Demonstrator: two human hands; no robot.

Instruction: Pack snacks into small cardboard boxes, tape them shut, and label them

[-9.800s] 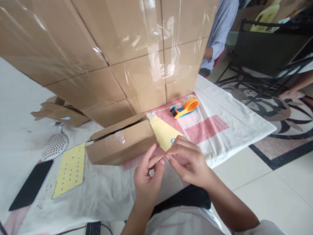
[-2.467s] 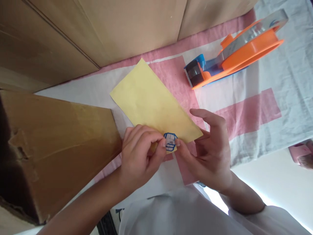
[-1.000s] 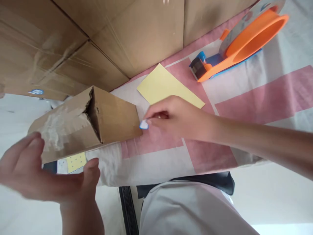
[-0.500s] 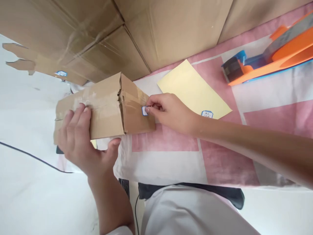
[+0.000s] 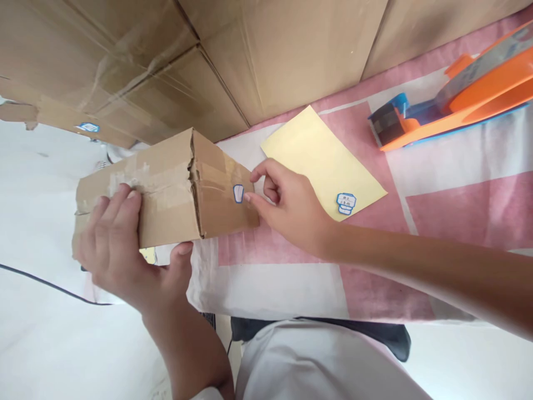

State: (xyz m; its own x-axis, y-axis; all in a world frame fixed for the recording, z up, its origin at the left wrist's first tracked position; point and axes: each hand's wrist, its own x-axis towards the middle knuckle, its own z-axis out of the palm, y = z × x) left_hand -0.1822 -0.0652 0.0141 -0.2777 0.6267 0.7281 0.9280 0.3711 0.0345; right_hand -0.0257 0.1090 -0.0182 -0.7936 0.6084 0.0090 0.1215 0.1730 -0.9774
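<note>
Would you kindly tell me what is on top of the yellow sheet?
Small blue-edged labels are on the yellow sheet, near its bottom corner, with marks too small to read. The right hand covers part of the sheet's lower left, so anything there cannot be seen.

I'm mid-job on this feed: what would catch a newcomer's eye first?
Probably the bright orange-and-blue tape dispenser at the upper right, on the pink-and-white cloth. Next, perhaps, the cardboard box left of centre, with the left hand on it and a small blue-edged label on its end, beside the right hand.
</note>
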